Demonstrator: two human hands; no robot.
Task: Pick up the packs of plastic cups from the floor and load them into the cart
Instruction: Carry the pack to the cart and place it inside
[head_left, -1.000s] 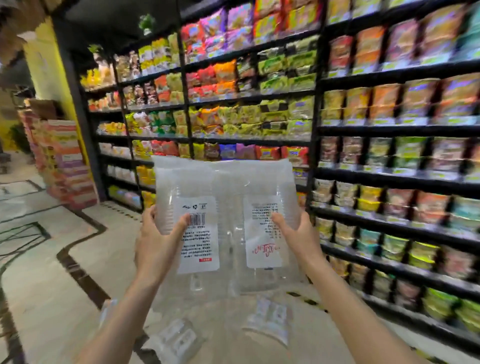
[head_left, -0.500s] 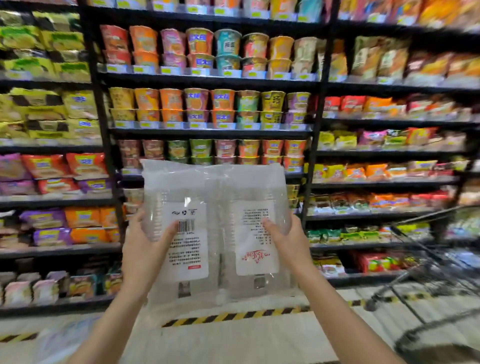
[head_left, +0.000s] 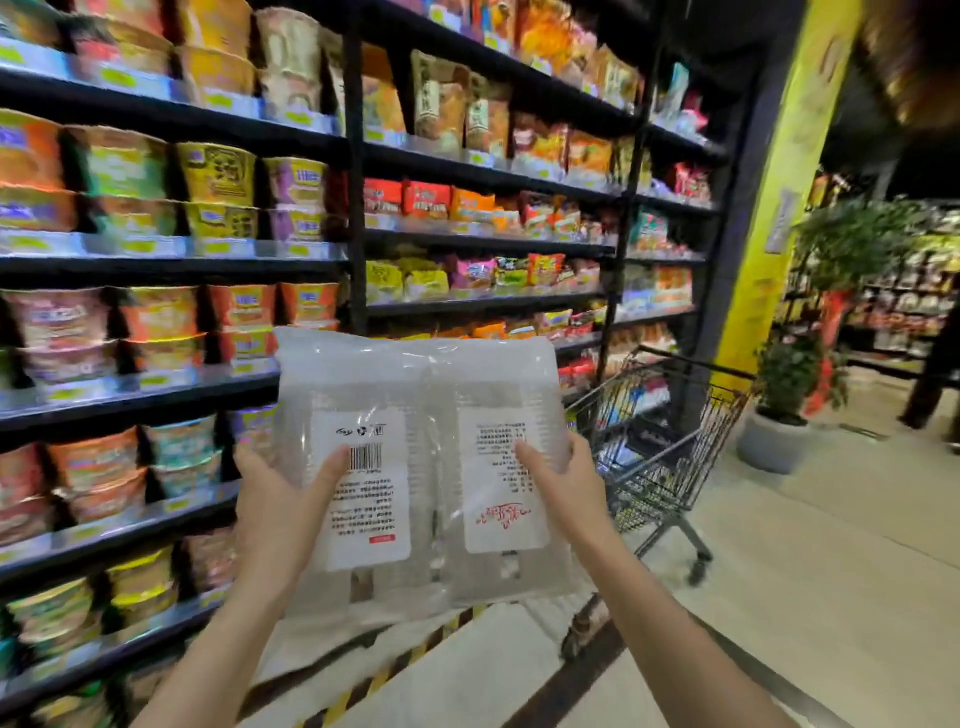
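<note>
Cart (head_left: 670, 457) is sitting off to the right and a bit ahead, nearer the right hand (head_left: 563, 480). Both it and the left hand (head_left: 283, 501) are gripping the packs of plastic cups (head_left: 421, 467) chest-high, long axis upright, between them.

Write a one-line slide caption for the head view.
Both hands, left and right, hold clear plastic cup packs beside a metal wire shopping cart.
</note>
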